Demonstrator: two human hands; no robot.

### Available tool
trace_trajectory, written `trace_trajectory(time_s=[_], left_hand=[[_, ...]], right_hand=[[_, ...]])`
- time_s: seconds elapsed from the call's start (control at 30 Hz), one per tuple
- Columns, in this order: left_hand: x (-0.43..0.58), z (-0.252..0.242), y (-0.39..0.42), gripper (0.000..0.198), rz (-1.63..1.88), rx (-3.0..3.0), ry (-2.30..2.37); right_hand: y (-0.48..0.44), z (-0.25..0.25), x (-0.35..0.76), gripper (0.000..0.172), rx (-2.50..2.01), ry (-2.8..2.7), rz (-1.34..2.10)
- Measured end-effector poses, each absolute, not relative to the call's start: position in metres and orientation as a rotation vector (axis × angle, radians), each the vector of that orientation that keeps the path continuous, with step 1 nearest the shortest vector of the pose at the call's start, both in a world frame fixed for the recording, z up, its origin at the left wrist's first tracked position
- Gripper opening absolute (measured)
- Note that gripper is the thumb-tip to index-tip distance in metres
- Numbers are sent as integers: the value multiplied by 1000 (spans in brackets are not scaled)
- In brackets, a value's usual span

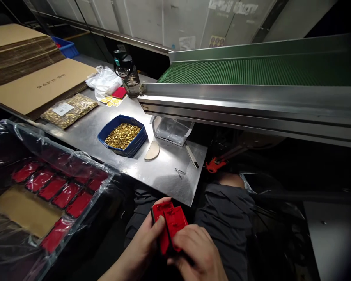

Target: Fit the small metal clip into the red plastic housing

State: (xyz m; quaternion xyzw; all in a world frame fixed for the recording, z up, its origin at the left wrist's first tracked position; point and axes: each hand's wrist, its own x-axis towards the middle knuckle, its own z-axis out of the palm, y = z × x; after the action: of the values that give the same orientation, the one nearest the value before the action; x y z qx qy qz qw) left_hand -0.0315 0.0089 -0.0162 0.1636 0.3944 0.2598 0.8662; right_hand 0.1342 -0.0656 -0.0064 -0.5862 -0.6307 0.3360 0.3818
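Above my lap I hold a red and black plastic housing [175,219], its red inner side turned up and showing moulded ribs. My left hand [152,230] is closed round its left side, the thumb lying across the part. Fingers of my right hand [194,248] curl over the lower right edge and grip it there; what lies under them is hidden. On the metal table ahead, a blue bin [139,142] holds many small brass-coloured pieces [123,135]. Closer to me lie a pale half-round disc [152,151], a small metal tool [179,171] and a white-handled blade [192,157].
At left, a plastic-lined crate [105,171] contains several red parts [57,188] and a cardboard sheet [26,210]. A green conveyor [236,72] crosses the right. Farther back stand a bottle [127,74], a bag of brass pieces [70,111], stacked cardboard [41,84] and a grey tray [172,130].
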Motion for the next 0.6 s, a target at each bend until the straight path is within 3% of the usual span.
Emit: trace_trajectory(time_s=[0.13,0.27,0.43,0.6], left_hand=[[-37,-18,7,67,571,382,864],[-43,-25,12,64,627,398,801],[-41,-28,24,72,496,294,687],[-36,-38,23,53,530,729,1027]], right_hand=[[-55,-11,146,35,-1294,-550,1533],[-48,-18,149,40,-954,109,1651],[-48,-38,143,50,-926,108,1810],[-30,-62,142,58,-1203,-316,1844]])
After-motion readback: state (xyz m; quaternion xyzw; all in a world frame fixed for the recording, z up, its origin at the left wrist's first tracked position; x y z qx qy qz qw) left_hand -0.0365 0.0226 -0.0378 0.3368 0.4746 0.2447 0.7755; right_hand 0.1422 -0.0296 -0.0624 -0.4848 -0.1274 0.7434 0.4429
